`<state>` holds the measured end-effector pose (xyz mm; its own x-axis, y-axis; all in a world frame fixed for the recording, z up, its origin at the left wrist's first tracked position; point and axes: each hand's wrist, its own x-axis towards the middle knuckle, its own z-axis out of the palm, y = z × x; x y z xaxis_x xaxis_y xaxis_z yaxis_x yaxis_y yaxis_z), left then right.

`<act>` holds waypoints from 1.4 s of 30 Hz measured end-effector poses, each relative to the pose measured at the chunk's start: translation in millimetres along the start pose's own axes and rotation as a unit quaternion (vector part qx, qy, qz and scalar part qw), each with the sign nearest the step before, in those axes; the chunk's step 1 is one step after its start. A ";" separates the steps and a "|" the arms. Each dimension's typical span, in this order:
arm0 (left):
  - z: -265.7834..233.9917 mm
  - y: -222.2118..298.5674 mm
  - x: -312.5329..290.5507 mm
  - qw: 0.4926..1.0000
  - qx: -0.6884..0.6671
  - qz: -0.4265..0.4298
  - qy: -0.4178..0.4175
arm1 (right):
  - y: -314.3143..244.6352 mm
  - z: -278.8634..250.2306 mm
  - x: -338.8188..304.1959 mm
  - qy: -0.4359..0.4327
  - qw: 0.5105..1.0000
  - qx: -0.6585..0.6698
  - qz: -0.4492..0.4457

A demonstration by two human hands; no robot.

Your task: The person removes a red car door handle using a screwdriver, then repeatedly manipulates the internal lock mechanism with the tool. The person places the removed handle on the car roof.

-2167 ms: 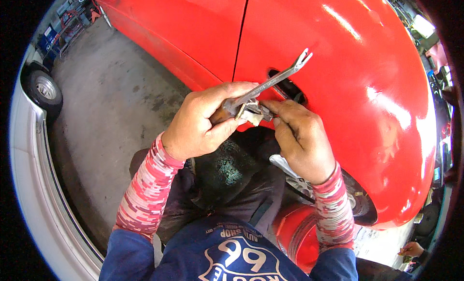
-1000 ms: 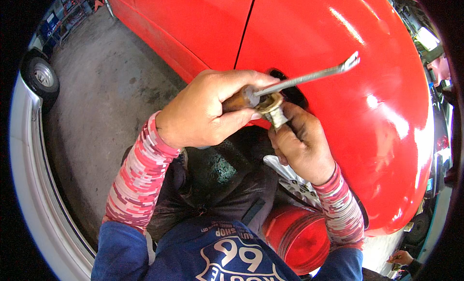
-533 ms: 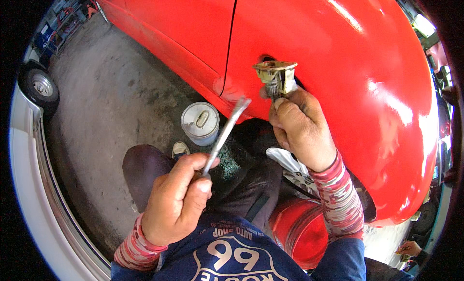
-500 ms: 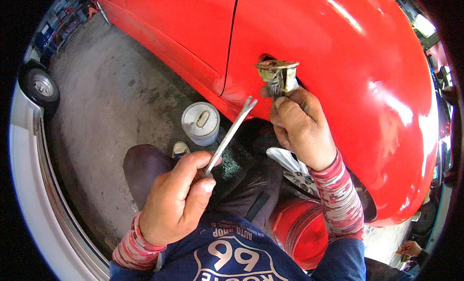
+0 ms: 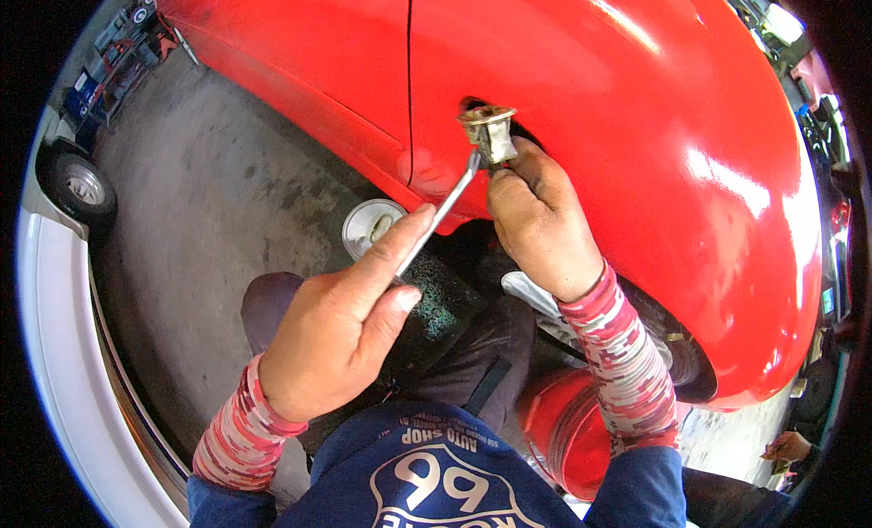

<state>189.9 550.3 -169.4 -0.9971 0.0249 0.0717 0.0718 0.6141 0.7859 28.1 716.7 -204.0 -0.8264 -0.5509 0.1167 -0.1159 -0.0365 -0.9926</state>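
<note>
My left hand (image 5: 331,337) is closed round a pale metal pry tool (image 5: 445,213) with a forked tip, the index finger lying along its shaft. The tip meets the underside of a small cup-shaped metal part (image 5: 493,139) with a wide brass-coloured flange. My right hand (image 5: 545,224) pinches that part from below and behind, hiding some of its lower end. The part is held in front of a dark opening (image 5: 472,103) in the car's red body panel (image 5: 599,101).
Below stands a white container (image 5: 368,221) with a rounded slot on top. A red bucket (image 5: 581,437) sits beside my leg, under the right forearm. A white vehicle (image 5: 68,346) flanks the left side. Another person's hand (image 5: 788,446) shows at far right.
The tool has moved up and right, bringing its forked tip from clear of the metal part to its underside. The part now appears slightly lower and further left in view.
</note>
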 end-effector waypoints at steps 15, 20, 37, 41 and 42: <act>15.4 -19.9 6.3 0.977 -0.214 -0.023 0.010 | 3.6 5.6 0.1 0.062 0.983 -0.147 -0.091; 22.0 -14.5 10.5 0.983 -0.175 -0.046 0.026 | 0.4 8.3 -1.0 0.072 0.979 -0.170 -0.089; 33.8 -27.8 22.7 0.995 -0.086 0.019 0.040 | 10.9 7.8 -4.4 0.106 0.964 -0.202 -0.133; 36.8 -26.7 23.2 0.995 -0.085 0.013 0.053 | 11.2 8.7 -3.4 0.107 0.963 -0.213 -0.126; 36.6 -25.6 23.1 0.994 -0.094 -0.002 0.051 | 11.2 8.9 -3.1 0.107 0.963 -0.212 -0.127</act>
<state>164.1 564.0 -210.3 -0.9904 -0.0639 0.1229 0.0807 0.4548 0.8869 34.3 710.5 -215.7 -0.8311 -0.3828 0.4034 -0.5063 0.2209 -0.8336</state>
